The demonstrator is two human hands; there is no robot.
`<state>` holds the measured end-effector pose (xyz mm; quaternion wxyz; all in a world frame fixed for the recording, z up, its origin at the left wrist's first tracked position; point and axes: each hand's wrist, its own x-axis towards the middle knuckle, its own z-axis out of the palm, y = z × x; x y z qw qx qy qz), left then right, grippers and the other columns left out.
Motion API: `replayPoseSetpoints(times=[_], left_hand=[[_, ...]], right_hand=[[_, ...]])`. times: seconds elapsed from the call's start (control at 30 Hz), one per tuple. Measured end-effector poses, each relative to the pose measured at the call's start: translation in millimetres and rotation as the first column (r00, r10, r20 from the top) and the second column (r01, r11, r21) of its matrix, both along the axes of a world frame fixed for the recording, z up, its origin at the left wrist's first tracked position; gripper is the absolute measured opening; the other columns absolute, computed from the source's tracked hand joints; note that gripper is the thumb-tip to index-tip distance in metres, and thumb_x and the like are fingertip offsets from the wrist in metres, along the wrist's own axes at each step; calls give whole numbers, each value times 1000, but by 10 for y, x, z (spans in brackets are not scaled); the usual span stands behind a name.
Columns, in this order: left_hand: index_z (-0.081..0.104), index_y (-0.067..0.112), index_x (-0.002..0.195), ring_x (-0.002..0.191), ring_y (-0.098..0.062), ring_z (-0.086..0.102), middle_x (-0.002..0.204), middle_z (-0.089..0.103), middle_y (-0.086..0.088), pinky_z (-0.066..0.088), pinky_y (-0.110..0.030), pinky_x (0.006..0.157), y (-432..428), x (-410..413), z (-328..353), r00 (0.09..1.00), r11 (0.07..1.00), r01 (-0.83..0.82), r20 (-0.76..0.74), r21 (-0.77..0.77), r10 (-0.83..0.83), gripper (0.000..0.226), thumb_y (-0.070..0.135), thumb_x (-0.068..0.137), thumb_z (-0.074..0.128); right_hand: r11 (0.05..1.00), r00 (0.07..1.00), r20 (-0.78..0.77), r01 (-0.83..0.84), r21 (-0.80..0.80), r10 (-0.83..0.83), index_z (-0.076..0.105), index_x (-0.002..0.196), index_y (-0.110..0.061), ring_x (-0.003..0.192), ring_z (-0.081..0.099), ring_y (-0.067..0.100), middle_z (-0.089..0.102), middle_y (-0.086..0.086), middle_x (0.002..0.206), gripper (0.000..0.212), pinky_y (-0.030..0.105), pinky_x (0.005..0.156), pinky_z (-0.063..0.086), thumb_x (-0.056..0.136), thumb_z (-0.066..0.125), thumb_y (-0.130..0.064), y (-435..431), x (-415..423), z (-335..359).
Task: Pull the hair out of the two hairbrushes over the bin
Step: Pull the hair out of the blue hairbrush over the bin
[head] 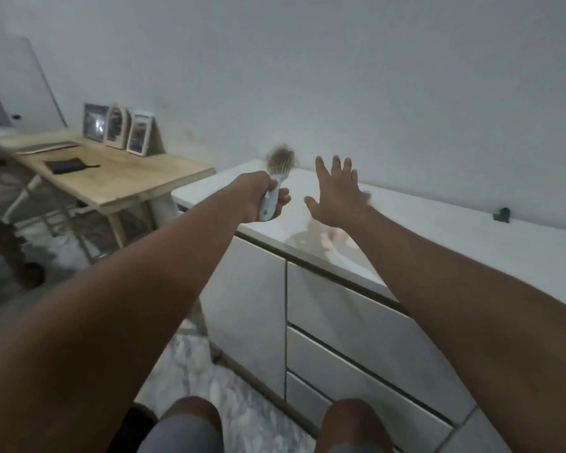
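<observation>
Brush [275,183], its head matted with hair [281,156], stands upright over the counter's [438,233] far left corner, with the left hand [257,197] wrapped round its handle. The right hand [335,191] hovers beside it, fingers spread, holding nothing. The step looks like gathering the brushes (a blur behind the right hand may be the second; I cannot tell). No bin shows, so next comes carrying to one. The counter edge runs under both forearms. A table [128,181] stands near on the left, and floor shows between them.

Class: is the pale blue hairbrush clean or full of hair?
Full: a fluffy brown clump of hair covers the head of the pale blue plastic hairbrush, gripped by the left hand.
</observation>
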<state>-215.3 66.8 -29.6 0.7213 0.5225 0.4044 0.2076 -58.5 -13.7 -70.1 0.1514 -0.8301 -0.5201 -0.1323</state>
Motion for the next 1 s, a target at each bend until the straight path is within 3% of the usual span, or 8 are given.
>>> replayPoseSetpoints(times=[0.1, 0.33, 0.47, 0.57, 0.7, 0.87, 1.0], left_hand=[[50, 1, 134, 72, -16, 67, 100, 64, -9, 52, -20, 53, 188, -538, -123, 994, 994, -103, 28, -23, 103, 35, 16, 104, 40], [52, -2, 125, 84, -20, 68, 106, 64, -13, 56, -27, 56, 261, -1857, -584, 938, 938, -345, 36, -33, 346, 28, 13, 104, 41], [55, -1, 112, 75, -17, 63, 93, 62, -9, 54, -24, 53, 236, -2518, -999, 905, 898, -422, 7, -127, 426, 23, 14, 105, 38], [56, -1, 116, 68, -16, 59, 88, 60, -9, 53, -22, 50, 291, -3017, -1359, 885, 865, -456, -3, -208, 465, 24, 14, 105, 41], [62, -3, 101, 65, -16, 54, 84, 57, -9, 51, -24, 51, 380, -3660, -1883, 871, 836, -487, -70, -254, 487, 28, 17, 105, 43], [62, -1, 108, 66, -17, 53, 81, 56, -9, 49, -26, 52, 291, -4272, -2424, 857, 793, -513, -143, -329, 495, 29, 21, 105, 43], [58, 1, 85, 69, -18, 50, 82, 55, -8, 43, -29, 62, 181, -4549, -2792, 828, 754, -559, -184, -346, 530, 30, 17, 106, 42]], right_hand=[[989, 989, 0, -146, 21, 146, 2, 157, -13, 150, -5, 45, 0, 26, 162, 86, 52, 123, 5, 95, 51, -45, 347, -482, -9], [926, 926, -31, -377, -12, 376, 6, 157, -13, 149, 1, 47, 6, 26, 162, 87, 53, 122, 9, 93, 54, -46, 850, -1610, -388], [899, 900, -94, -432, -76, 425, 6, 157, -17, 150, 0, 45, 6, 23, 163, 86, 53, 122, 9, 92, 56, -45, 1016, -2227, -767], [872, 876, -159, -475, -121, 456, 7, 157, -17, 150, 1, 45, 7, 23, 163, 86, 53, 122, 10, 92, 57, -42, 1070, -2746, -1103], [837, 854, -225, -511, -194, 469, 5, 157, -19, 150, -1, 45, 5, 22, 163, 87, 53, 122, 7, 91, 56, -42, 1130, -3351, -1616], [795, 845, -293, -526, -302, 448, 6, 157, -18, 150, -4, 44, 3, 20, 164, 86, 55, 122, 5, 92, 55, -44, 1125, -3958, -2166], [753, 839, -271, -544, -371, 472, 6, 157, -18, 150, -2, 44, 5, 18, 164, 84, 55, 122, 6, 94, 53, -46, 1102, -4280, -2489]])
